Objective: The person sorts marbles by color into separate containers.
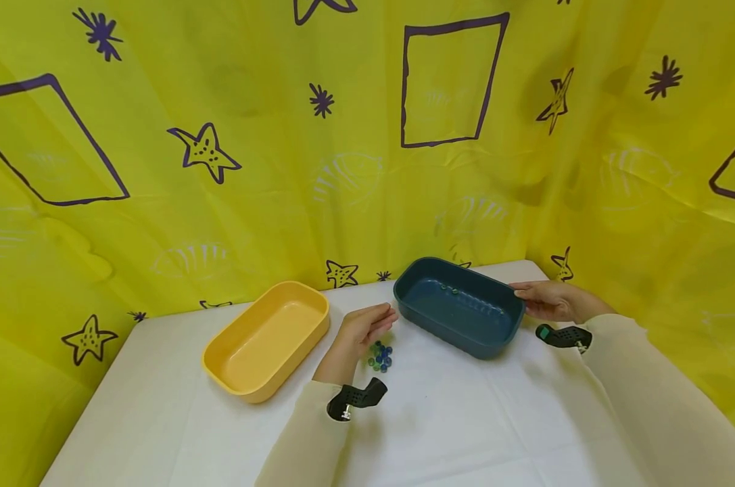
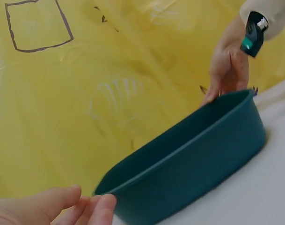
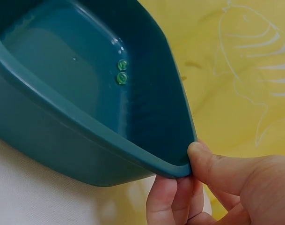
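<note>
A dark teal plastic bin stands on the white table at the back right. My right hand pinches its right end, thumb over the rim and fingers beneath it in the right wrist view. Inside the bin lie two green glass marbles, close together near the side wall. My left hand is beside the bin's left end, fingers fairly straight; whether the fingertips touch the bin I cannot tell. Several blue and green marbles lie clustered on the table beside the left hand, partly hidden by it.
A yellow bin of similar shape sits on the white table to the left of my left hand. Behind the table hangs a yellow patterned curtain, close to the back edge and both sides.
</note>
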`<state>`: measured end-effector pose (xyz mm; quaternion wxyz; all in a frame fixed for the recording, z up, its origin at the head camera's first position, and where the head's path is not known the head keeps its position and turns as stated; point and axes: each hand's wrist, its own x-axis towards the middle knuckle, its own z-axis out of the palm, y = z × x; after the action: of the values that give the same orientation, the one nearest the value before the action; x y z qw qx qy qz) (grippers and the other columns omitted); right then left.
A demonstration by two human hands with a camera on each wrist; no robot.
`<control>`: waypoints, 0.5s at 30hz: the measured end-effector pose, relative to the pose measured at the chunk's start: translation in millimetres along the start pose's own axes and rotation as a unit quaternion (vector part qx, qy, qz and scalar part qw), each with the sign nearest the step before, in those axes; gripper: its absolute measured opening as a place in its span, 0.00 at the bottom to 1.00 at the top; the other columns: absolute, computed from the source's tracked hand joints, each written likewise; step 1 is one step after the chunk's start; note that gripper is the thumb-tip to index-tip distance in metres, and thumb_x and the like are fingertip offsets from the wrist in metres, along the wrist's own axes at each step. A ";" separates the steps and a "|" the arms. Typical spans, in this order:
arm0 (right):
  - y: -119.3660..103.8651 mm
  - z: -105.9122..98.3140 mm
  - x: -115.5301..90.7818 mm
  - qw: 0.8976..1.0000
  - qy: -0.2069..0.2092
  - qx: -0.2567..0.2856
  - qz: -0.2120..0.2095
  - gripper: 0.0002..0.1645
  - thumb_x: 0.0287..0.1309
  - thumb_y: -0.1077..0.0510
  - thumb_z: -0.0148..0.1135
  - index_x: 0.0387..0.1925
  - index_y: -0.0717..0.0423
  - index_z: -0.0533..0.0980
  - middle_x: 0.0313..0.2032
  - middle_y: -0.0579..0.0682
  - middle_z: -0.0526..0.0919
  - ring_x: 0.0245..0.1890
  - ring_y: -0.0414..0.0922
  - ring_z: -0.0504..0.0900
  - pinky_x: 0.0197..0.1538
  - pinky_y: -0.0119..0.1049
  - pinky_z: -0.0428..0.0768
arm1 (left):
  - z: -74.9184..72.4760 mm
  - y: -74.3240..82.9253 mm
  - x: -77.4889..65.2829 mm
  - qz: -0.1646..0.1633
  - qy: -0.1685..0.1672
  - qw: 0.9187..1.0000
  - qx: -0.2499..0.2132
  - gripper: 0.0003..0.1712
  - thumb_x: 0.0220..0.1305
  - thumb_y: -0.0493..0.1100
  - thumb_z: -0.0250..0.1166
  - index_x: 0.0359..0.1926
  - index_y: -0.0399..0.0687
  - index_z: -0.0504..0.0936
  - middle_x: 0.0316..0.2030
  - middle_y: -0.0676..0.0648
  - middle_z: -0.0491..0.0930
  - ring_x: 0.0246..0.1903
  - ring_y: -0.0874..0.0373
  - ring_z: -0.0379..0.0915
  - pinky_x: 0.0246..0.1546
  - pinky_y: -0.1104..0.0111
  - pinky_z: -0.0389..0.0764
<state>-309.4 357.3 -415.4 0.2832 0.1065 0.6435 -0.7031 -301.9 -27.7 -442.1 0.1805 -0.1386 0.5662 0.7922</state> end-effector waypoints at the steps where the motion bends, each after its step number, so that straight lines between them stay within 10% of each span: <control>1: -0.1 0.1 0.2 1.000 0.001 0.000 0.002 0.21 0.73 0.65 0.48 0.33 0.42 0.83 0.33 0.45 0.85 0.27 0.36 0.82 0.40 0.22 0.82 | -3.3 0.3 -0.2 0.000 0.001 1.000 0.006 0.19 0.64 0.38 0.67 0.54 0.31 0.81 0.34 0.45 0.87 0.32 0.60 0.86 0.37 0.74 0.85; 15: -0.3 -0.2 1.6 1.000 0.005 -0.008 0.005 0.23 0.73 0.65 0.47 0.32 0.41 0.83 0.33 0.45 0.84 0.27 0.36 0.80 0.39 0.22 0.82 | -35.2 5.8 -10.7 0.007 0.024 0.990 0.135 0.19 0.65 0.39 0.66 0.53 0.32 0.81 0.42 0.39 0.86 0.37 0.57 0.86 0.42 0.71 0.85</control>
<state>-310.9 357.0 -416.0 0.2843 0.1109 0.6500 -0.6959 -294.3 -64.1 -443.9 0.1788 -0.1278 0.6733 0.7060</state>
